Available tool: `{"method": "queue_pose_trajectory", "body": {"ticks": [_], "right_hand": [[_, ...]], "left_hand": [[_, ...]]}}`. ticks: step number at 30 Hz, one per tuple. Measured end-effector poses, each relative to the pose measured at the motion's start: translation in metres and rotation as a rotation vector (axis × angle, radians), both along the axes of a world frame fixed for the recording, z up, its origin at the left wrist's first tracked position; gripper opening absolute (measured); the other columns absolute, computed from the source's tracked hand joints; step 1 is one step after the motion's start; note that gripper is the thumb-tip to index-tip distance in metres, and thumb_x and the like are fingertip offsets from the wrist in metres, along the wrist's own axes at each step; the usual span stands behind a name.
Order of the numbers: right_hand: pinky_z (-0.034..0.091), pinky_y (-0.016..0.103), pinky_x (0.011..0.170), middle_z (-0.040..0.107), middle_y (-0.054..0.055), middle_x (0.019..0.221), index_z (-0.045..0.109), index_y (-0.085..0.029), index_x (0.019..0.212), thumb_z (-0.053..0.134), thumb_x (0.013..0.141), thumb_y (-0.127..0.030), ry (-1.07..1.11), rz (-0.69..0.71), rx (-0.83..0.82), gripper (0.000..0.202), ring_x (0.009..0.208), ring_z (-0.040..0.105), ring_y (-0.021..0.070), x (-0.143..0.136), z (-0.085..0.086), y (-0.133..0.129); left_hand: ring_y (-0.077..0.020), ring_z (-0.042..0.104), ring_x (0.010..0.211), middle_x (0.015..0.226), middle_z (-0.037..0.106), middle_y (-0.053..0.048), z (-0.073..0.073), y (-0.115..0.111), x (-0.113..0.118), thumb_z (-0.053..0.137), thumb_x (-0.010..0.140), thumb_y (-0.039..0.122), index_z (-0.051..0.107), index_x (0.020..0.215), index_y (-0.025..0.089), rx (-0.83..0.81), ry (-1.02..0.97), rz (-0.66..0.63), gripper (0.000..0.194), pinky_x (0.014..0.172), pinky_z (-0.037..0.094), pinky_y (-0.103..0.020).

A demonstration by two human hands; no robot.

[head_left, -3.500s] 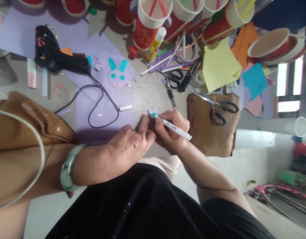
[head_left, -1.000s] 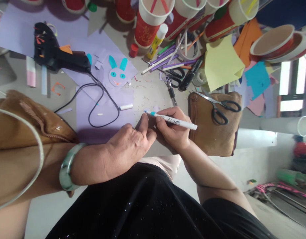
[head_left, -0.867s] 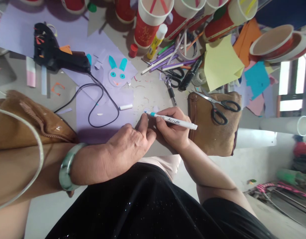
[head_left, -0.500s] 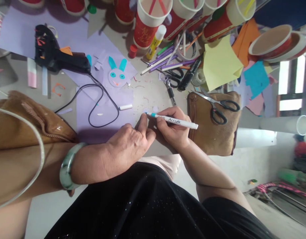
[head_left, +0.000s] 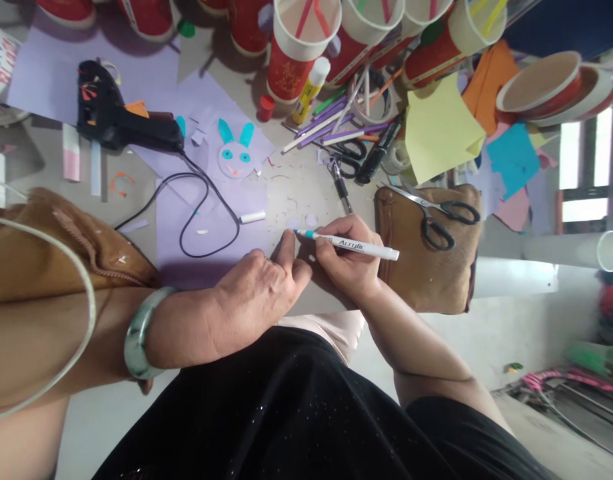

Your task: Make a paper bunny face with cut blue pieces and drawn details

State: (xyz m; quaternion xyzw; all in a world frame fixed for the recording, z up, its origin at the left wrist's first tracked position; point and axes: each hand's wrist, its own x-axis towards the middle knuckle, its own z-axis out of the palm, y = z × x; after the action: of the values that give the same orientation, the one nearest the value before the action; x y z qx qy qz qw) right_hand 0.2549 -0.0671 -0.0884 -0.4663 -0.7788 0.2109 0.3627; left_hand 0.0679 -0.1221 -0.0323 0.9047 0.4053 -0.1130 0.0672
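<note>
My right hand [head_left: 349, 257] is closed round a white acrylic marker [head_left: 359, 247], its blue tip pointing left at a small pale purple paper piece [head_left: 292, 224]. My left hand [head_left: 266, 283] rests on the table with the index fingertip at that piece, close to the marker tip; its other fingers are partly curled and overlap. Another small purple disc [head_left: 311, 220] lies just to the right. Up and to the left is a paper rabbit face [head_left: 235, 159] with blue ears. A white marker cap [head_left: 252, 217] lies on purple paper [head_left: 186, 270].
A black glue gun [head_left: 131, 123] with its cord lies at the left. Red paper cups [head_left: 289, 70] stand at the back. Straws [head_left: 331, 120], scissors [head_left: 431, 213] on a brown pouch [head_left: 426, 280], yellow paper [head_left: 439, 130] and bowls [head_left: 541, 87] are at the right.
The camera view has shifted slightly, moving the glue gun and left-side items a little right and down. Both hands keep nearly the same pose, with the marker tip still near the left index fingertip.
</note>
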Motion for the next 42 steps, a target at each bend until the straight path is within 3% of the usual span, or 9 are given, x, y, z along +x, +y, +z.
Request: {"method": "queue_pose_trajectory", "body": {"ticks": [7, 12, 18, 26, 27, 29, 35, 39, 42], "right_hand": [[0.048, 0.025, 0.054, 0.066, -0.005, 0.066, 0.059, -0.024, 0.082, 0.064, 0.084, -0.018, 0.05, 0.003, 0.041, 0.008, 0.055, 0.061, 0.011, 0.002, -0.004, -0.001], [0.047, 0.027, 0.051, 0.067, -0.004, 0.072, 0.061, -0.024, 0.089, 0.064, 0.09, -0.022, 0.202, -0.071, 0.097, 0.004, 0.052, 0.058, 0.0107, 0.004, -0.012, -0.003], [0.046, 0.027, 0.051, 0.063, -0.005, 0.07, 0.064, -0.025, 0.096, 0.068, 0.09, -0.025, 0.122, -0.057, 0.219, 0.007, 0.053, 0.057, 0.0114, 0.005, -0.008, -0.006], [0.048, 0.026, 0.052, 0.068, -0.005, 0.07, 0.063, -0.023, 0.087, 0.066, 0.086, -0.021, 0.065, -0.076, 0.065, 0.004, 0.052, 0.059, 0.0108, 0.0, 0.0, -0.004], [0.047, 0.025, 0.052, 0.068, -0.005, 0.069, 0.063, -0.023, 0.086, 0.066, 0.084, -0.02, 0.065, -0.065, 0.061, 0.005, 0.052, 0.06, 0.0106, 0.0, 0.001, -0.004], [0.045, 0.024, 0.051, 0.067, -0.006, 0.067, 0.062, -0.023, 0.086, 0.066, 0.082, -0.018, 0.061, -0.038, 0.072, 0.008, 0.052, 0.059, 0.0102, -0.001, 0.001, -0.003], [0.047, 0.025, 0.052, 0.067, -0.006, 0.065, 0.061, -0.024, 0.089, 0.07, 0.086, -0.02, 0.065, -0.037, 0.037, 0.011, 0.052, 0.06, 0.0111, 0.001, -0.003, -0.006], [0.051, 0.028, 0.055, 0.07, -0.005, 0.072, 0.065, -0.025, 0.101, 0.069, 0.094, -0.026, 0.08, -0.055, 0.064, 0.008, 0.056, 0.064, 0.0126, 0.003, -0.007, -0.009], [0.06, 0.035, 0.069, 0.079, 0.001, 0.091, 0.066, -0.027, 0.121, 0.061, 0.101, -0.026, 0.066, -0.01, 0.098, 0.02, 0.073, 0.075, 0.0176, 0.003, -0.008, -0.008]], "left_hand": [[-0.0212, 0.077, 0.072, 0.157, 0.051, -0.035, -0.001, 0.0, 0.0, 0.053, 0.104, 0.018, 0.065, 0.137, 0.008, 0.02, 0.0, -0.015, 0.036, 0.064, 0.054, -0.031], [-0.0193, 0.075, 0.066, 0.157, 0.051, -0.033, 0.0, 0.002, 0.0, 0.055, 0.103, 0.018, 0.067, 0.129, 0.011, -0.006, -0.003, 0.002, 0.03, 0.062, 0.054, -0.03], [-0.0221, 0.077, 0.074, 0.158, 0.05, -0.033, 0.001, 0.002, -0.001, 0.053, 0.103, 0.015, 0.067, 0.131, 0.01, -0.036, -0.001, -0.006, 0.031, 0.064, 0.054, -0.031], [-0.0212, 0.077, 0.075, 0.154, 0.055, -0.033, 0.007, 0.004, -0.002, 0.048, 0.102, 0.011, 0.065, 0.131, 0.008, -0.023, 0.003, -0.023, 0.034, 0.065, 0.052, -0.03], [-0.0216, 0.078, 0.083, 0.157, 0.054, -0.032, 0.007, 0.003, -0.002, 0.047, 0.104, 0.011, 0.063, 0.136, 0.009, -0.023, 0.015, -0.015, 0.036, 0.072, 0.054, -0.031], [-0.0217, 0.078, 0.078, 0.153, 0.057, -0.033, 0.004, 0.002, -0.003, 0.046, 0.103, 0.011, 0.066, 0.129, 0.008, 0.021, -0.005, -0.02, 0.033, 0.065, 0.051, -0.03], [-0.0231, 0.078, 0.087, 0.159, 0.052, -0.031, -0.012, -0.004, -0.007, 0.055, 0.104, 0.022, 0.061, 0.138, 0.011, 0.045, -0.051, -0.01, 0.036, 0.073, 0.053, -0.033], [-0.0216, 0.077, 0.083, 0.16, 0.051, -0.03, -0.011, -0.004, -0.009, 0.056, 0.104, 0.023, 0.061, 0.137, 0.012, 0.041, -0.044, -0.023, 0.035, 0.074, 0.053, -0.034], [-0.0205, 0.077, 0.079, 0.158, 0.054, -0.03, -0.006, -0.001, -0.007, 0.055, 0.103, 0.019, 0.064, 0.129, 0.012, 0.048, -0.025, -0.038, 0.028, 0.071, 0.053, -0.033]]}}
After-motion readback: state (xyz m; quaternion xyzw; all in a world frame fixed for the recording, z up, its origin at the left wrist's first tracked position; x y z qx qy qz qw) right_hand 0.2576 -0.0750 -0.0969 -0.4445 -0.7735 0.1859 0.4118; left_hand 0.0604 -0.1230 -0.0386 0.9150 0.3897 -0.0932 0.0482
